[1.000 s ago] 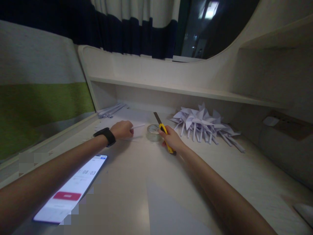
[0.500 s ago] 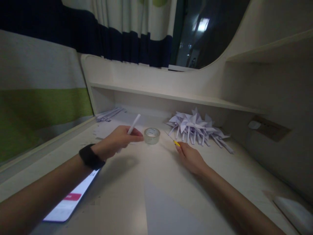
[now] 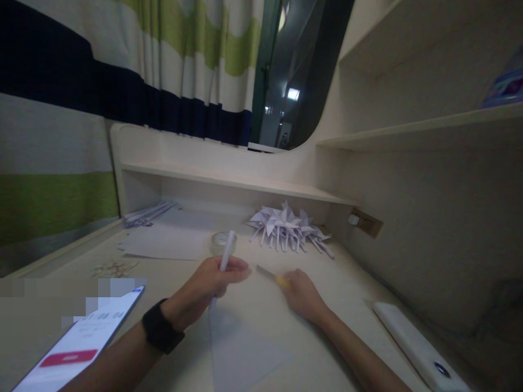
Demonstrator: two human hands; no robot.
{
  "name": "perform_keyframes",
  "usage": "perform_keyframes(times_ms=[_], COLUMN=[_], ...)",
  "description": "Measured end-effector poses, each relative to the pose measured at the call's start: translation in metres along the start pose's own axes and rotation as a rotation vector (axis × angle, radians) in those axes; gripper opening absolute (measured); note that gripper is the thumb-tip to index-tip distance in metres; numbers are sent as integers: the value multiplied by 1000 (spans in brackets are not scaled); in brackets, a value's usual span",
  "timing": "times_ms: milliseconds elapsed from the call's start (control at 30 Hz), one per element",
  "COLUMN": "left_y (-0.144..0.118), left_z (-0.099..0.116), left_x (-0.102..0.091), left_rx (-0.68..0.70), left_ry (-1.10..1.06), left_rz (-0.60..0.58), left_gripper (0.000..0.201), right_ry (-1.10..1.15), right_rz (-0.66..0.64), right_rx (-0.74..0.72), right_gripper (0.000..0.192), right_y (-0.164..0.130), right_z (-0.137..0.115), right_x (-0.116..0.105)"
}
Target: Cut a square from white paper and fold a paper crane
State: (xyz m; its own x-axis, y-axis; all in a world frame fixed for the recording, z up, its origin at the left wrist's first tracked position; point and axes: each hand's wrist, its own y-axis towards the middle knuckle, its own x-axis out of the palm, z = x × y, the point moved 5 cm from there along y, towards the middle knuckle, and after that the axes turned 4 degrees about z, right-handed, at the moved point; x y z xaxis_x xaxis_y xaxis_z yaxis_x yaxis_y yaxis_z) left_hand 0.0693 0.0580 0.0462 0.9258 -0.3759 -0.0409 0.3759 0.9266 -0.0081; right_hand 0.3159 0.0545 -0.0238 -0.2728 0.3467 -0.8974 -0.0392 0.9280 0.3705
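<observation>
My left hand point(image 3: 220, 276) is closed round a thin white rolled paper stick point(image 3: 227, 251), which tilts upward with its lower end showing below the palm. In my right hand point(image 3: 304, 294) is a craft knife with a yellow handle point(image 3: 283, 281); its blade points left toward my left fingertips, apart from the stick. Just behind the stick, a roll of clear tape point(image 3: 216, 245) rests on the desk, partly covered. Below my left hand lies a white paper sheet point(image 3: 245, 348).
Paper pinwheels point(image 3: 286, 223) are heaped at the back. White sheets point(image 3: 167, 237) and several paper strips point(image 3: 149, 213) lie back left. A lit phone point(image 3: 77, 343) is at front left, a white oblong device point(image 3: 417, 345) at right. A low shelf point(image 3: 229, 179) spans the back.
The view has turned right and upward. My left hand with the paper stick has gone from the left of the tape roll to in front of it. Both hands keep their hold.
</observation>
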Motion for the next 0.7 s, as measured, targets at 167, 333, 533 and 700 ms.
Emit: perform_keyframes(times_ms=[167, 333, 533, 700], left_y=[8, 18, 13, 11], left_z=[-24, -48, -44, -40], left_x=[0, 1, 3, 6], left_rx=[-18, 5, 108, 160], left_ry=[-18, -30, 1, -3], left_rz=[58, 70, 49, 27], left_gripper=[39, 33, 22, 15], right_ry=[80, 548, 737, 806], right_rz=[80, 76, 82, 121], right_rx=[32, -14, 11, 65], right_gripper=[15, 25, 23, 16], right_y=[2, 12, 17, 9], right_z=[-10, -64, -104, -102], right_x=[-13, -20, -22, -20])
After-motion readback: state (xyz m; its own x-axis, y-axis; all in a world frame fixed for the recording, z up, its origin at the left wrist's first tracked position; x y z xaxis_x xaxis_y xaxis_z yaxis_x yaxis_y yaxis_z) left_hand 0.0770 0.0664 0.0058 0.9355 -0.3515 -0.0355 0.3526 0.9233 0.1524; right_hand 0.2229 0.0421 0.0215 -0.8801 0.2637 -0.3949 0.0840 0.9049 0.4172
